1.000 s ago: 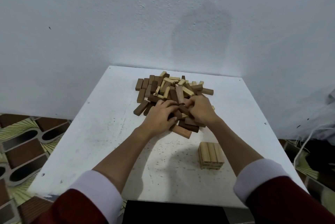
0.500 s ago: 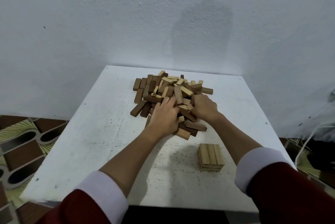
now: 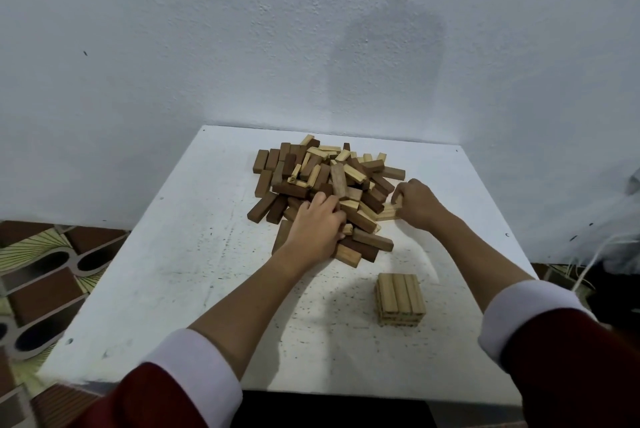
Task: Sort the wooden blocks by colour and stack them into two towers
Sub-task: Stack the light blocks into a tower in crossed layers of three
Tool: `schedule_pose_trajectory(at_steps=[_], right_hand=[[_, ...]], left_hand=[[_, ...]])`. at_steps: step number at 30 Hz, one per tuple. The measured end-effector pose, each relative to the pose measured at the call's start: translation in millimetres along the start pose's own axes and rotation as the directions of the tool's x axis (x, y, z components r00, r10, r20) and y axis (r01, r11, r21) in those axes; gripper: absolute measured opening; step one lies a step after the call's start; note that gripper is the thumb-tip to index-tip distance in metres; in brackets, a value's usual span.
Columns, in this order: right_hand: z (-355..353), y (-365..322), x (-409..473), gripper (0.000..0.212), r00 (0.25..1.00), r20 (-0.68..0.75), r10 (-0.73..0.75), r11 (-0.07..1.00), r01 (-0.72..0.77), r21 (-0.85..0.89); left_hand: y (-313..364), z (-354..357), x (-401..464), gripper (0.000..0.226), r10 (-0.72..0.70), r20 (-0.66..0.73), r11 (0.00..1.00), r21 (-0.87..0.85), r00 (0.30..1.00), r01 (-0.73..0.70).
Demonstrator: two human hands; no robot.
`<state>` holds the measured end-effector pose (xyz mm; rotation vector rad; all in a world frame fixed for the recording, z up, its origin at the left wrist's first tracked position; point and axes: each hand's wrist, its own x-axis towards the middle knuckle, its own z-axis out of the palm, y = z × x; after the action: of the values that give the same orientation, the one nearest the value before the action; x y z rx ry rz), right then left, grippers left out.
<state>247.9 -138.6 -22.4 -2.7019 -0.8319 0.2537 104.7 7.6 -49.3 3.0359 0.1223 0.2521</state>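
A loose pile of dark and light wooden blocks point(image 3: 325, 181) lies at the far middle of the white table point(image 3: 166, 282). A short tower of light blocks point(image 3: 400, 299) stands near the front right. My left hand point(image 3: 317, 226) lies in the pile's near side, its fingers curled among the blocks; what they hold is hidden. My right hand point(image 3: 417, 202) sits at the pile's right edge, fingers curled round light blocks point(image 3: 386, 214) that rest on the table.
A pale wall rises right behind the table. Patterned floor tiles point(image 3: 41, 271) show at the left. White cables point(image 3: 588, 265) and dark things lie on the floor at the right. Bare tabletop stretches to the left and front.
My right hand has moved out of the pile's middle to its right edge and now grips light blocks. My left hand has stayed in the pile's near side.
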Motion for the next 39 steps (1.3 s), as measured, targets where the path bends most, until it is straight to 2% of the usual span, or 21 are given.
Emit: schedule_pose_trajectory(at_steps=[2,4,6,9,12,14,17,20,23,27,29,33,36,39], right_hand=[[9,6,1,0.022,1.000,0.008,0.009,1.000,-0.009,-0.027],[15,7,-1,0.021,1.000,0.002,-0.028,0.999,0.028,-0.037],[18,8,-4,0.018,0.996,-0.020,-0.084,0.990,0.081,-0.115],[19,9,-8,0.012,0.990,-0.029,-0.136,0.967,0.126,-0.222],[19,8,-10,0.011,0.990,-0.006,-0.139,0.963,0.134,-0.233],[18,9,-11,0.012,0.995,0.038,-0.092,0.973,0.098,-0.211],[13,10,-18,0.022,0.997,0.079,-0.015,0.986,0.028,-0.162],[-1,-2,-30,0.025,1.000,-0.009,0.019,1.000,-0.019,0.018],[-21,-39,-56,0.016,0.990,-0.138,0.001,0.970,0.033,0.240],[-20,-100,-105,0.020,0.988,-0.152,-0.037,0.914,0.095,0.395],[1,-119,-122,0.020,0.992,-0.118,-0.040,0.900,0.087,0.428],[60,-125,-137,0.020,0.994,-0.102,0.041,0.964,-0.012,0.264],[87,-123,-144,0.023,0.993,-0.047,0.107,0.958,-0.090,0.273],[94,-124,-144,0.028,0.998,0.005,0.056,0.919,-0.054,0.391]], left_hand=[[0,1,0,0.031,-0.024,-0.042,0.997,-0.078,0.999,0.021],[1,-3,-1,0.023,-0.090,-0.081,0.971,-0.230,0.993,0.069],[4,-8,-4,0.018,-0.190,-0.078,0.891,-0.432,0.979,0.139],[3,-11,-4,0.017,-0.288,-0.043,0.767,-0.609,0.957,0.204],[2,-10,-5,0.017,-0.300,-0.011,0.645,-0.739,0.954,0.194],[1,-11,-8,0.027,-0.295,-0.041,0.611,-0.776,0.955,0.155],[2,-14,-16,0.029,-0.318,-0.124,0.593,-0.799,0.940,0.095],[2,-17,-27,0.023,-0.391,-0.139,0.536,-0.838,0.910,0.102],[-1,-20,-41,0.024,-0.458,-0.108,0.436,-0.892,0.882,0.117],[-5,-20,-70,0.027,-0.457,-0.064,0.371,-0.920,0.887,0.125],[-6,-18,-86,0.025,-0.465,-0.018,0.376,-0.909,0.885,0.179],[-11,-5,-112,0.024,-0.471,0.053,0.543,-0.769,0.881,0.337],[-15,5,-122,0.028,-0.443,0.039,0.614,-0.715,0.896,0.335],[-17,16,-129,0.026,-0.451,-0.014,0.672,-0.663,0.893,0.329]])
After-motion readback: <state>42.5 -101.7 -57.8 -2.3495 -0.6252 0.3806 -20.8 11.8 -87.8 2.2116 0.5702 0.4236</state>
